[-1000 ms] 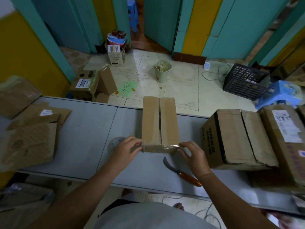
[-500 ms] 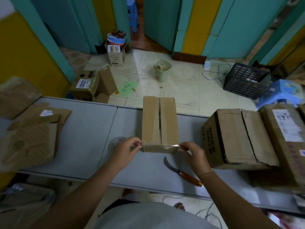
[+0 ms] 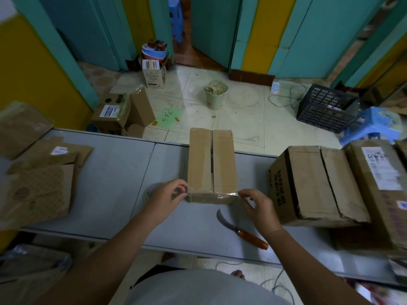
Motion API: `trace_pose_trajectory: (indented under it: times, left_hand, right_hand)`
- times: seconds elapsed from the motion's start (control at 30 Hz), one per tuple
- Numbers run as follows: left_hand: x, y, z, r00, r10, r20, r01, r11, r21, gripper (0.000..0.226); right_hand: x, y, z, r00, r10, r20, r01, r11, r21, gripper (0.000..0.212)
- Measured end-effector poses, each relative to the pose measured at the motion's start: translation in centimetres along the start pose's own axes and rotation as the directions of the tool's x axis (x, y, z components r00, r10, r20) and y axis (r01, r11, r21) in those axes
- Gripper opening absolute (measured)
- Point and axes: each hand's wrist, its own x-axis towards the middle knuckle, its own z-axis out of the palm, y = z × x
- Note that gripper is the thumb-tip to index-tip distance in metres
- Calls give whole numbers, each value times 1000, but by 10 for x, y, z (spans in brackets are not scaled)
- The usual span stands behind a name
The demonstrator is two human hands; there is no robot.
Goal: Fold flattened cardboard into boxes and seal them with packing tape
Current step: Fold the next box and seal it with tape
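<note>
A narrow cardboard box [image 3: 211,164] stands on the grey table [image 3: 110,183], its two top flaps closed with a dark gap between them. A strip of clear packing tape [image 3: 212,194] runs across the box's near top edge. My left hand [image 3: 165,199] pinches the strip's left end at the box's near left corner. My right hand [image 3: 259,205] pinches the right end at the near right corner. The tape roll [image 3: 148,191] lies on the table, mostly hidden behind my left hand.
A curved knife with a wooden handle [image 3: 242,232] lies just in front of the box. Large cardboard boxes [image 3: 312,183] stand at the right. Flattened cardboard [image 3: 39,183] is piled at the left. Beyond the table, a bin [image 3: 214,93] and a black crate [image 3: 326,106] stand on the floor.
Both hands stay at the box's near corners holding the tape; the right hand's fingers have shifted slightly. The box has not moved.
</note>
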Motion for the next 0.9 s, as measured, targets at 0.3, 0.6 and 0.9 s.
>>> trace_pose_trajectory:
  times: [0.3, 0.6, 0.9]
  left_hand:
    - [13, 2, -19, 989, 79, 129, -99, 981, 164, 34]
    - [24, 11, -31, 981, 154, 118, -178, 957, 230, 36]
    - [27, 10, -28, 972, 181, 148, -200, 971, 129, 33]
  right_hand:
    - [22, -3, -3, 997, -74, -3, 73, 992, -99, 29]
    - [29, -11, 0, 999, 48, -11, -48, 998, -46, 20]
    - [17, -23, 18, 969, 232, -89, -209, 954, 217, 17]
